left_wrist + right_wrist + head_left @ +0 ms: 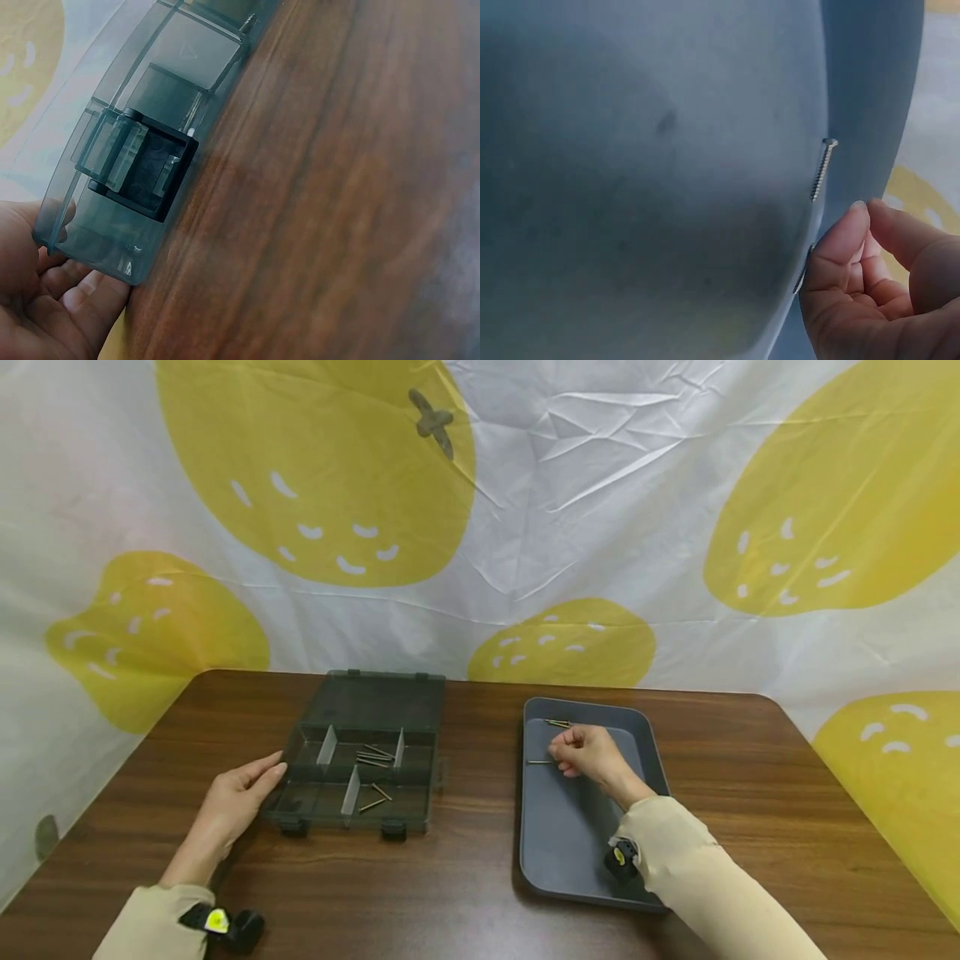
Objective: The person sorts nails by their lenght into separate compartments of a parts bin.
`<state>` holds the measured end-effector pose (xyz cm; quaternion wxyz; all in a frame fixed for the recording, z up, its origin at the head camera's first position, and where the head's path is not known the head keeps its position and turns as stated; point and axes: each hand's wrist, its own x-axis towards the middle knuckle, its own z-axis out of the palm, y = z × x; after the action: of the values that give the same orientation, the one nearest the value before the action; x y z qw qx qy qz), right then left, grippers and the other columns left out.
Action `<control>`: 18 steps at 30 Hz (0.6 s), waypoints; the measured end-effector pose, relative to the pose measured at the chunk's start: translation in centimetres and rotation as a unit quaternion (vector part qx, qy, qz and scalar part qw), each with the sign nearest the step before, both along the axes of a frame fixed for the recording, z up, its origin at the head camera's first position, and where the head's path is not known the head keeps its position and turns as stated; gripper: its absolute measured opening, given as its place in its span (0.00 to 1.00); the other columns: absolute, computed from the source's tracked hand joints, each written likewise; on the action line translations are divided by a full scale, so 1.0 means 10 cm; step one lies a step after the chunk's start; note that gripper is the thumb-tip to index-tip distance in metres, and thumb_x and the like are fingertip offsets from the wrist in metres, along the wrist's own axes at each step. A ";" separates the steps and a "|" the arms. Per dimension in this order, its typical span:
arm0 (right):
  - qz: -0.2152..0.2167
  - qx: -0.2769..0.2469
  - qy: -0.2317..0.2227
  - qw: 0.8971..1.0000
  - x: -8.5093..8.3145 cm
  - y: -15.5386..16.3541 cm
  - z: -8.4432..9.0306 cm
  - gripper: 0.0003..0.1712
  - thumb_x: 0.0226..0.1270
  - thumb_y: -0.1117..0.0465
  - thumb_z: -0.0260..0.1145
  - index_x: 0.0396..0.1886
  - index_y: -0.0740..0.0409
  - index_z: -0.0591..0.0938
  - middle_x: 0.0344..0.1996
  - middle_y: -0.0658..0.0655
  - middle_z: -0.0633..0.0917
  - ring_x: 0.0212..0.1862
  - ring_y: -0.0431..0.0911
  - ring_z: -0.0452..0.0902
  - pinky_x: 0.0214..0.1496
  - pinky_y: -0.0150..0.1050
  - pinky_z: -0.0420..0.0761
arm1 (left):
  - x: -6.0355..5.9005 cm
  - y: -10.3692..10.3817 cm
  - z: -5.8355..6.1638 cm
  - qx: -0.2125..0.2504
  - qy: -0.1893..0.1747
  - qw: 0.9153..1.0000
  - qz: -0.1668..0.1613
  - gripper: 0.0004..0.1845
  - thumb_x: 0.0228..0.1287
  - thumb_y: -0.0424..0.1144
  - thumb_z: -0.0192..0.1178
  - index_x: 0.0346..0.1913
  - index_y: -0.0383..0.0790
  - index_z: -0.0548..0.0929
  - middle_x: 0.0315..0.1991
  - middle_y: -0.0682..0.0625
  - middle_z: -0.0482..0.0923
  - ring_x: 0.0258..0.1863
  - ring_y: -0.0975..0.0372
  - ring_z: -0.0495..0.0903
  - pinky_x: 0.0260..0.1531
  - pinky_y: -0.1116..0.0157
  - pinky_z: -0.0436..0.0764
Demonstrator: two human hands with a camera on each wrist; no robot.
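My left hand (236, 793) holds the left edge of a translucent grey-green compartment box (311, 797), its fingers around the corner in the left wrist view. The box's lid (378, 702) is folded back. Several screws (373, 757) lie in its far middle compartment, and a couple of others (372, 805) in the near right one. Over the far part of a grey tray (558, 852), my right hand (592, 756) has curled fingers with thumb and index tips together; nothing shows between them. One screw (823, 169) lies beside those fingertips; another (804, 270) is partly hidden behind the hand.
A few brass-coloured screws (557, 723) lie near the tray's far edge. Box and tray rest on a brown wooden table (465, 877), a stretch of tabletop between them. Behind the table hangs a white cloth (585, 527) with yellow fruit prints.
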<state>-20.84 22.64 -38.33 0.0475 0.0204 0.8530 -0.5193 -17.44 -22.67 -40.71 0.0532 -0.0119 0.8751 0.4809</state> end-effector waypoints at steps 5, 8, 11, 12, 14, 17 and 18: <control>-0.001 0.027 -0.004 1.000 -0.03 0.02 -0.04 0.08 0.62 0.69 0.63 0.37 0.73 0.80 0.22 0.53 0.81 0.21 0.37 0.74 0.25 0.28 0.80 | 0.00 0.01 0.00 0.003 -0.001 1.000 -0.001 0.36 0.71 0.57 0.44 0.71 0.33 0.59 0.69 0.33 0.55 0.69 0.38 0.53 0.64 0.40 0.59; -0.001 0.046 -0.004 0.999 -0.03 0.01 -0.05 0.07 0.61 0.69 0.64 0.36 0.72 0.81 0.22 0.53 0.81 0.21 0.37 0.73 0.24 0.28 0.79 | 0.00 0.01 0.00 0.004 0.001 1.000 -0.001 0.36 0.71 0.57 0.44 0.71 0.33 0.59 0.69 0.33 0.56 0.69 0.38 0.54 0.64 0.41 0.59; -0.003 0.065 -0.002 0.998 -0.03 0.00 -0.06 0.07 0.60 0.69 0.65 0.35 0.70 0.81 0.21 0.52 0.81 0.21 0.37 0.73 0.23 0.28 0.78 | 0.00 0.01 0.01 0.004 0.003 1.000 -0.002 0.36 0.72 0.56 0.44 0.70 0.32 0.59 0.69 0.33 0.56 0.68 0.38 0.54 0.64 0.41 0.59; -0.002 0.071 -0.001 0.997 -0.03 0.00 -0.06 0.07 0.60 0.69 0.65 0.35 0.70 0.82 0.20 0.52 0.81 0.21 0.37 0.73 0.23 0.28 0.78 | 0.00 0.01 0.01 0.003 0.004 1.000 -0.002 0.36 0.72 0.56 0.44 0.70 0.32 0.59 0.69 0.33 0.56 0.68 0.38 0.54 0.64 0.41 0.59; -0.002 0.081 0.003 0.997 -0.03 -0.01 -0.07 0.06 0.60 0.69 0.65 0.34 0.70 0.82 0.20 0.52 0.81 0.21 0.37 0.73 0.23 0.29 0.78 | 0.00 0.01 0.01 0.003 0.004 1.000 -0.002 0.36 0.71 0.56 0.44 0.70 0.32 0.59 0.69 0.32 0.55 0.69 0.38 0.53 0.64 0.41 0.58; 0.000 0.093 0.007 0.996 -0.03 -0.02 -0.07 0.05 0.60 0.69 0.65 0.34 0.69 0.82 0.20 0.52 0.82 0.21 0.37 0.72 0.22 0.29 0.77 | 0.00 0.01 0.01 0.003 0.005 1.000 -0.002 0.36 0.72 0.56 0.44 0.70 0.32 0.59 0.69 0.32 0.56 0.69 0.38 0.53 0.64 0.41 0.58; 0.000 0.097 0.008 0.995 -0.03 -0.03 -0.07 0.05 0.60 0.69 0.65 0.33 0.69 0.82 0.21 0.52 0.82 0.21 0.37 0.72 0.22 0.29 0.77 | 0.00 0.01 0.01 0.004 0.006 1.000 -0.002 0.36 0.72 0.56 0.44 0.70 0.32 0.59 0.69 0.32 0.56 0.68 0.38 0.54 0.64 0.41 0.58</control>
<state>-21.16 22.37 -39.02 0.0390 0.0206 0.8997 -0.4342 -17.44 -22.58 -40.61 0.0486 -0.0072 0.8737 0.4840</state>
